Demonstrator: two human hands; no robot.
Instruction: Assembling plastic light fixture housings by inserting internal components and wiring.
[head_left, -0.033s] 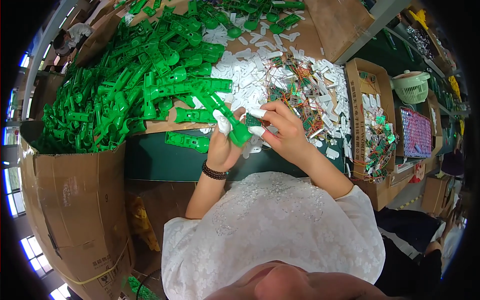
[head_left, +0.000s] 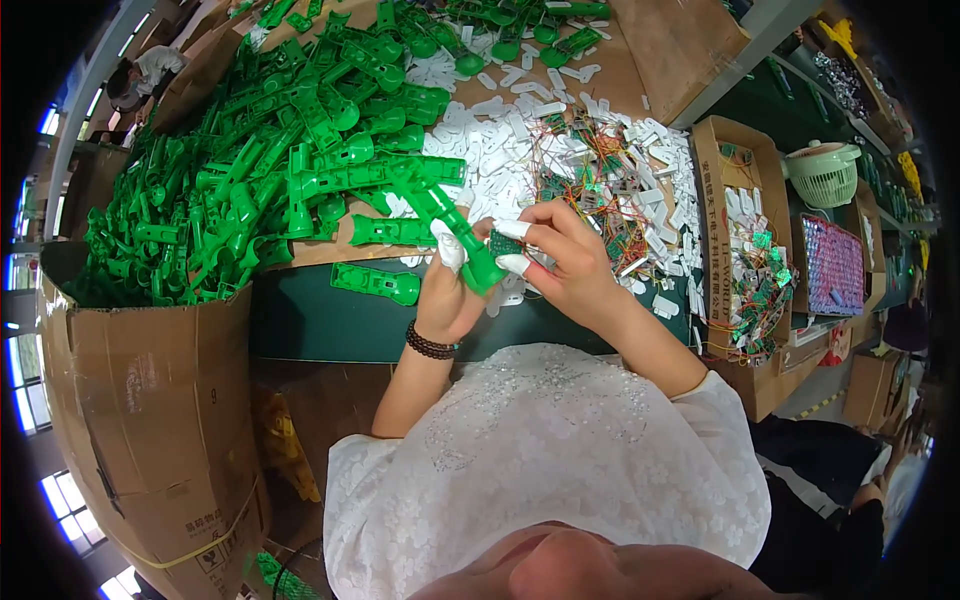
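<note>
My left hand (head_left: pixel 452 285) is closed around a green plastic shell (head_left: pixel 438 212), long and narrow with a rounded near end, held slanted above the table edge. Between the thumb and fingers of my right hand (head_left: pixel 565 255) a small green circuit board (head_left: pixel 503 244) is pinched beside the shell's near end. Whether the board touches the shell I cannot tell. White coverings wrap several fingertips on both hands. Just left of my left hand, a loose green shell (head_left: pixel 375 283) lies on the dark green tabletop (head_left: pixel 310 325).
A big heap of green shells (head_left: pixel 250 150) fills the left, spilling over a tall cardboard box (head_left: pixel 150 400). White plastic pieces (head_left: pixel 480 150) and wired circuit boards (head_left: pixel 610 180) lie ahead. At right stand a carton (head_left: pixel 715 290) of boards, a pale green fan (head_left: pixel 822 172) and a purple-pink tray (head_left: pixel 832 265).
The circuit board has tilted slightly in my right fingers beside the green shell. Both hands have otherwise stayed almost in place.
</note>
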